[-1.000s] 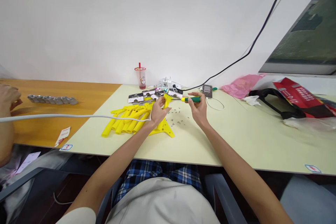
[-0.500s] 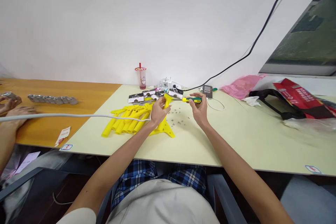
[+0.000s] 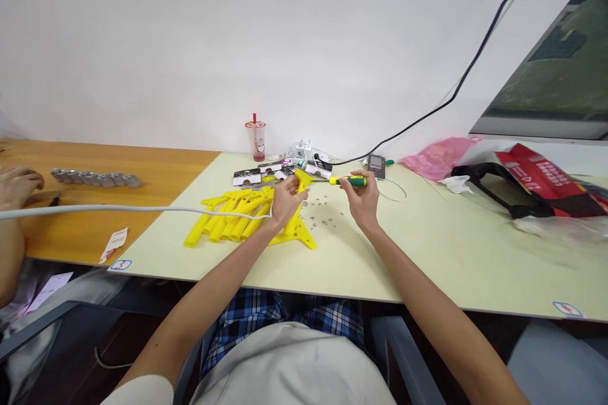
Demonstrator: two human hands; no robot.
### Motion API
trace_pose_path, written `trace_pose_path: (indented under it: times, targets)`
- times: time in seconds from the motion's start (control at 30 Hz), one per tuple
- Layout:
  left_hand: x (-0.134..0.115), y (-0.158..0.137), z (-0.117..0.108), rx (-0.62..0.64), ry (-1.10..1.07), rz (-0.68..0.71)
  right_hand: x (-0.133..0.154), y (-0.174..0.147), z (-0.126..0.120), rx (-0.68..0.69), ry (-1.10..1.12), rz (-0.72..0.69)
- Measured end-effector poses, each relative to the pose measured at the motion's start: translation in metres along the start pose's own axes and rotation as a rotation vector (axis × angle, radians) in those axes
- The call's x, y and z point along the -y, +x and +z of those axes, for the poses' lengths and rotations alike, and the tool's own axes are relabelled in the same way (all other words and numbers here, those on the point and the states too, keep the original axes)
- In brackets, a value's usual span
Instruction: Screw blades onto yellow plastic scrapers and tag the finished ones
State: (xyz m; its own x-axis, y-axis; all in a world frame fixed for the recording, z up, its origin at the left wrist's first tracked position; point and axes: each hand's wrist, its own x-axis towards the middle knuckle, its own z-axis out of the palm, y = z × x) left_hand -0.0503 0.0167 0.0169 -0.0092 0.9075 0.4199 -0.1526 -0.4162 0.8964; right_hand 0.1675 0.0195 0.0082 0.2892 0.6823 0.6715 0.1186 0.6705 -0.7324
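My left hand (image 3: 285,202) is closed around a yellow plastic scraper handle (image 3: 303,181), its wide head pointing up above the fingers. In my right hand (image 3: 363,204) is a screwdriver (image 3: 351,181) with a green and yellow grip. Its shaft runs left to the head of the held part; the exact contact at the tip is too small to tell. Several more yellow handles (image 3: 237,218) lie in a row beside and below my left hand. Small metal nuts or screws (image 3: 325,222) are scattered on the pale table under the screwdriver.
Black and white cards (image 3: 247,177), a cup with a red straw (image 3: 258,139) and white chargers (image 3: 300,152) stand by the wall. A white cable (image 3: 142,209) crosses at left. A pink bag (image 3: 439,158) and red bag (image 3: 546,180) lie right. Another person's hand (image 3: 19,186) rests left.
My right hand and the screwdriver have shifted very slightly, with the grip turned a little. The co-worker's hands at the left have moved; the metal piece they held is out of sight.
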Motion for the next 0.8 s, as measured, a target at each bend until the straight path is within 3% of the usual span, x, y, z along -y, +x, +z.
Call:
trace_pose_path:
  times: [0.1, 0.27, 0.53, 0.8]
  targets:
    - [0.001, 0.0, 0.0, -0.003, -0.006, -0.003, 0.002, 0.001, -0.001, 0.034, -0.044, -0.023]
    - [0.003, 0.001, -0.001, -0.015, -0.019, -0.013, 0.013, -0.001, 0.0, 0.167, 0.07, -0.067]
    - [0.003, 0.0, -0.001, 0.015, -0.042, -0.033, 0.011, -0.002, 0.002, 0.057, 0.067, -0.037]
    - [0.004, -0.003, 0.003, 0.061, -0.069, -0.042, 0.018, -0.002, 0.005, 0.033, 0.088, -0.072]
